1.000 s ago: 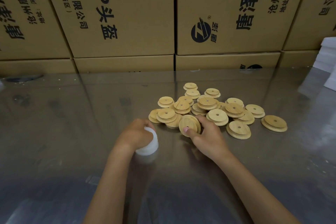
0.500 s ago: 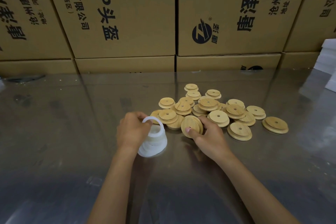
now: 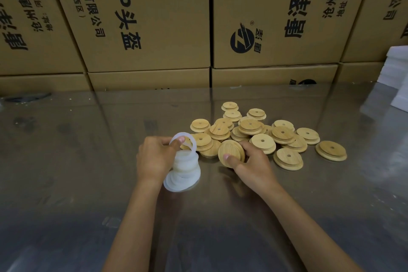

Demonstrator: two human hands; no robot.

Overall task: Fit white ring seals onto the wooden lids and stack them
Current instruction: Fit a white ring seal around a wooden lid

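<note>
While left hand (image 3: 154, 158) pinches a white ring (image 3: 184, 138) and right hand (image 3: 249, 161) grips a lid (image 3: 230, 152), loose lids (image 3: 262, 133) crowd at one o'clock, cartons (image 3: 154, 17) behind, perhaps foam (image 3: 399, 77) at three.

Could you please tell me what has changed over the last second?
The left hand has peeled one white ring up off the ring stack, which now leans uncovered. The right hand still holds the same wooden lid; the lid pile is unchanged.
</note>
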